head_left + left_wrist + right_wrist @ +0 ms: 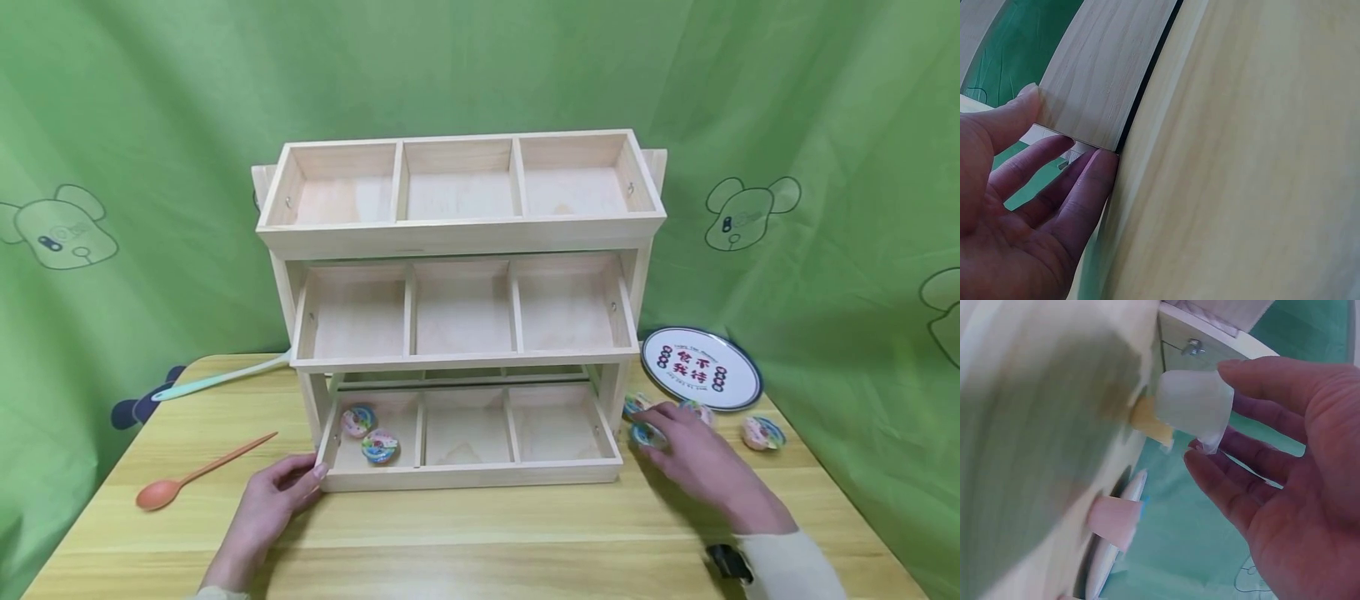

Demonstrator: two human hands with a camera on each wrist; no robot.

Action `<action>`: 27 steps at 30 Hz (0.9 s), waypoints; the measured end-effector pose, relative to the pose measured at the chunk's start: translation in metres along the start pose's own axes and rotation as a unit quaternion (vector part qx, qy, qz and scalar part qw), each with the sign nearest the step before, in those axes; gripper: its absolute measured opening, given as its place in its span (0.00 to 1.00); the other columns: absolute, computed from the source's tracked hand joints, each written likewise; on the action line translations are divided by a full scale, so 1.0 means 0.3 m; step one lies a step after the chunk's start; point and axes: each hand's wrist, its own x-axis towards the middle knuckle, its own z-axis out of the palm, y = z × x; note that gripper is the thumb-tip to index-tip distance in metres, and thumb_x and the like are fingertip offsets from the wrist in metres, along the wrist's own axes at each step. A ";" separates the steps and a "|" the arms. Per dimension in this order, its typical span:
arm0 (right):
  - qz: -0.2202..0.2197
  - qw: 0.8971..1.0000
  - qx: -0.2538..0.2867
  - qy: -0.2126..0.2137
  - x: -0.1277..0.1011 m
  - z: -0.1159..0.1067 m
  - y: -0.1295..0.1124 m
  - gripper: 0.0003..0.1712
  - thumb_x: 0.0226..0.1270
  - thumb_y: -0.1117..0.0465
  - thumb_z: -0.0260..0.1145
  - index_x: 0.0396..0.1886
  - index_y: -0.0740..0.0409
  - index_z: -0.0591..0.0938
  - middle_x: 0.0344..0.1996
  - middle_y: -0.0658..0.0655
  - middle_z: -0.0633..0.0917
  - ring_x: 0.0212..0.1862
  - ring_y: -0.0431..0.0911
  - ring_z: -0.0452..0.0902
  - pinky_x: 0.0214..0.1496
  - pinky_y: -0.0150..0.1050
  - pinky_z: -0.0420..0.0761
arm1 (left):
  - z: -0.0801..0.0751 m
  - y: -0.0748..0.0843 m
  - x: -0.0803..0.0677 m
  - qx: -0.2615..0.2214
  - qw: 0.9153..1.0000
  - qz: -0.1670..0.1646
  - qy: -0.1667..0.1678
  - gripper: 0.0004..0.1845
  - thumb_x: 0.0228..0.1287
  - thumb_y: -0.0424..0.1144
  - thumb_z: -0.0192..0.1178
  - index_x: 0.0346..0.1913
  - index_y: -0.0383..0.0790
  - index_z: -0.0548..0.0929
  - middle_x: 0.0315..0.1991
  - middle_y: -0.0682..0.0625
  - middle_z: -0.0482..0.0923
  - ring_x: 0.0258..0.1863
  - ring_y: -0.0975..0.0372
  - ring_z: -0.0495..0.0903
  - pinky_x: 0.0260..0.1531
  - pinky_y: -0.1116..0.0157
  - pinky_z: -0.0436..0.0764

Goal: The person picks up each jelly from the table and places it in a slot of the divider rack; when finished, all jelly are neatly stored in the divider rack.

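A three-tier wooden rack (pixel 461 237) stands mid-table, each tray split into three compartments. My left hand (pixel 273 504) grips the left front corner of the bottom tray (pixel 472 477); in the left wrist view the thumb (pixel 1025 103) is at the board's top edge and fingertips press its end. Two jelly cups (pixel 380 447) with colourful lids lie in that tray's left compartment. Right of the rack, my right hand (pixel 697 458) pinches a whitish jelly cup (pixel 1191 403) between thumb and fingers. A yellow cup (pixel 1152 420) and a pink cup (pixel 1115 520) stand close by.
Another jelly cup (pixel 763 433) sits farther right. An oval plate (pixel 701 368) with red lettering lies behind the cups. On the left are an orange spoon (pixel 159 495) and a pale green long-handled utensil (pixel 221 377). A green curtain (pixel 465 67) hangs behind the table.
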 end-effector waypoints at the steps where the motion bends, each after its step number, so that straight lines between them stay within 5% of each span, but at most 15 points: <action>1: -0.002 1.000 -0.001 0.000 -0.002 -0.005 -0.002 0.27 0.49 0.62 0.69 0.52 0.61 0.75 0.46 0.65 0.74 0.47 0.60 0.69 0.47 0.60 0.73 | 0.000 0.000 0.000 0.000 1.000 0.002 -0.001 0.28 0.52 0.43 0.65 0.53 0.29 0.73 0.47 0.38 0.73 0.41 0.58 0.77 0.43 0.66 0.79; 27: -0.035 0.999 0.003 0.018 0.000 -0.136 -0.131 0.27 0.47 0.58 0.70 0.51 0.56 0.77 0.43 0.56 0.73 0.44 0.51 0.70 0.43 0.49 0.77 | -0.003 -0.003 0.000 0.000 1.000 -0.002 -0.002 0.27 0.52 0.43 0.65 0.52 0.30 0.74 0.45 0.39 0.74 0.41 0.58 0.77 0.42 0.67 0.79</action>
